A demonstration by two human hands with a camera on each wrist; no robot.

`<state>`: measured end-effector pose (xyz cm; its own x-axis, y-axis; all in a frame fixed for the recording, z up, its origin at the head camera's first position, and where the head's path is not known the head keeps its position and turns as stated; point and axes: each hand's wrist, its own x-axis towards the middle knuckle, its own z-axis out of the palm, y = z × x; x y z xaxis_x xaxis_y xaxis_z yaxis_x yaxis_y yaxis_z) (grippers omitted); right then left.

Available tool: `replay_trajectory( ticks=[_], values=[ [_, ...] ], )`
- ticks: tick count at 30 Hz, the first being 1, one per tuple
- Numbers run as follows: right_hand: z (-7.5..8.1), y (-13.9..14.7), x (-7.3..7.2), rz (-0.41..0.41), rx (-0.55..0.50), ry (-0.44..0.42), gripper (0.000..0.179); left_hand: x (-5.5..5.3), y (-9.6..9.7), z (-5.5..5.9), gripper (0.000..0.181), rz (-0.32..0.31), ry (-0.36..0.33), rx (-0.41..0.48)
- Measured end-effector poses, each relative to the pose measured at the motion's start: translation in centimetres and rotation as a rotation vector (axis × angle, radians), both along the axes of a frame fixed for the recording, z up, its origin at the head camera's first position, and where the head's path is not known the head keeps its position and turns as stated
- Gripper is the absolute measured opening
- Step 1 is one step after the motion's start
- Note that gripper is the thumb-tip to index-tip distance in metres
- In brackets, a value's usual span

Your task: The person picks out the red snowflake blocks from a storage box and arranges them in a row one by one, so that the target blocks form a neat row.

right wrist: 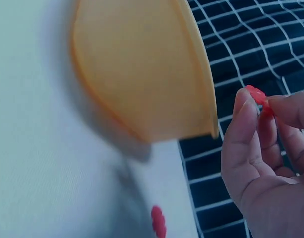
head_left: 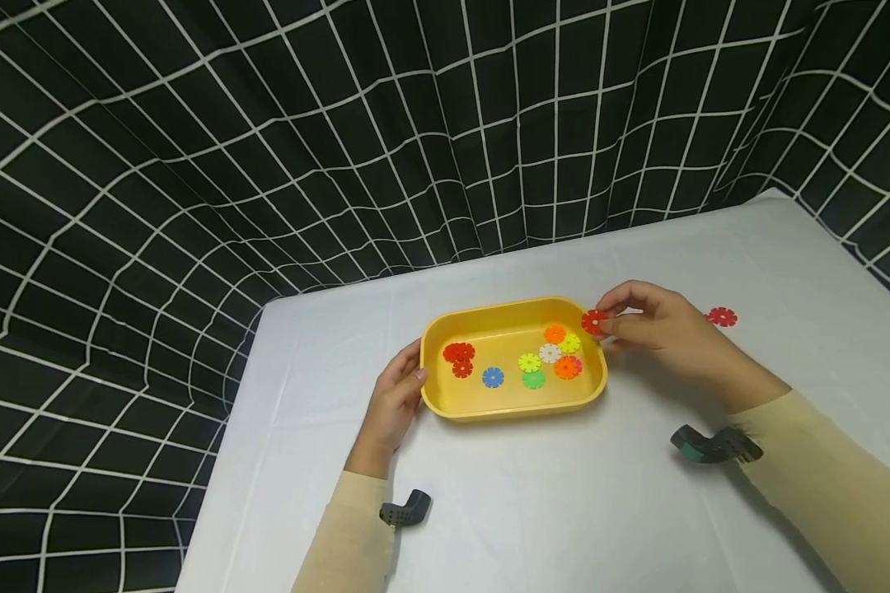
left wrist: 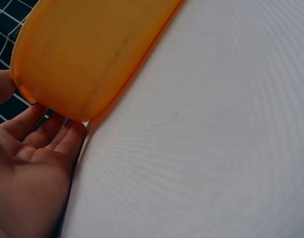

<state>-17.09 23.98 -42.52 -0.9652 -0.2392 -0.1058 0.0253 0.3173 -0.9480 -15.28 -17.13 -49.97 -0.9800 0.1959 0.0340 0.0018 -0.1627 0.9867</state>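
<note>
A yellow tray (head_left: 504, 405) holds several notched plastic discs: red ones (head_left: 460, 354) at its left, a blue disc (head_left: 493, 377) in the middle, and orange, yellow, green, white and pink ones towards the right. My left hand (head_left: 395, 395) grips the tray's left end, thumb at the rim and fingers against the outer wall; the left wrist view shows these fingers (left wrist: 67, 141) on the wall. Between thumb and fingertips, my right hand (head_left: 656, 325) pinches a red notched disc (head_left: 595, 322) at the tray's right rim. That red disc (right wrist: 256, 94) appears nearly edge-on in the right wrist view.
Other red discs (head_left: 723, 317) lie on the white tablecloth (head_left: 534, 502), right of my right hand. A black curtain with a white grid (head_left: 386, 140) hangs behind and beside the table. Each forearm wears a dark wrist device (head_left: 406, 509).
</note>
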Motion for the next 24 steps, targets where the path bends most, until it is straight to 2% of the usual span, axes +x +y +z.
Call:
replay_trajectory(
  ticks=[11,16,22,24],
  values=[
    [-1.6,4.1,0.1,-0.097,-0.029,0.06,0.032,0.0,0.0,0.0,0.055,-0.012,0.01,0.014],
    [-2.5,5.7,0.2,-0.185,-0.017,0.048,0.034,-0.1,0.0,-0.1,0.055,-0.017,0.013,0.022],
    [-3.6,7.3,0.3,-0.228,-0.025,0.039,0.037,0.0,0.0,-0.2,0.053,-0.008,0.016,0.009],
    [-3.8,7.9,0.2,-0.239,-0.06,0.036,0.035,0.0,0.0,-0.2,0.053,-0.009,0.019,0.005]
  ],
)
